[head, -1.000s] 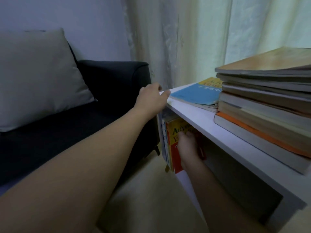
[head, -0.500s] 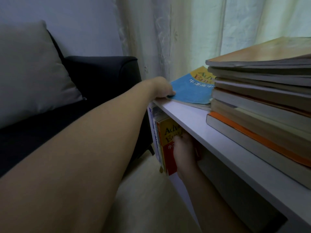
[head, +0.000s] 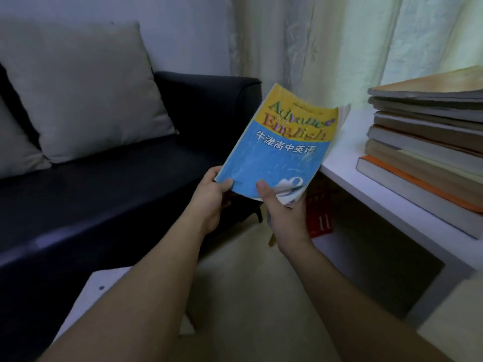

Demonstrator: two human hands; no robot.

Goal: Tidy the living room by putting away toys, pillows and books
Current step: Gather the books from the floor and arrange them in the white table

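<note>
The dark navy fabric sofa (head: pixel 109 194) fills the left of the view with two pale grey square cushions (head: pixel 83 90) leaning on its back, and the white flat-topped shelf unit (head: pixel 347 168) runs along the right beneath sheer cream curtains (head: pixel 326 43), carrying a tall flat stack of worn paperback books (head: pixel 428 142) on its top board. Between sofa and shelf, in the air above the gap, is the task's thing: a soft blue-and-yellow English textbook (head: pixel 282 142), cover facing the camera, its long axis running up and away from the wrists and leaning a little to the right, its top corner curling. Both hands pinch its near, lower edge: the left hand (head: pixel 211 197) at the lower-left corner with the thumb on the cover and the fingers curled out of sight behind, the right hand (head: pixel 285 212) at the lower-right with its thumb pressed on the cover. The open lower compartment lies just right of and below the right hand, where a red upright book spine marked 11 (head: pixel 320 215) stands, so the right hand is nearer the slot and the book probably needs turning upright to slide in beside it. Half a second ago the textbook lay flat on the shelf top with the left hand reaching onto it and the right hand down among the upright books; now it is lifted clear and shared by both hands.
</note>
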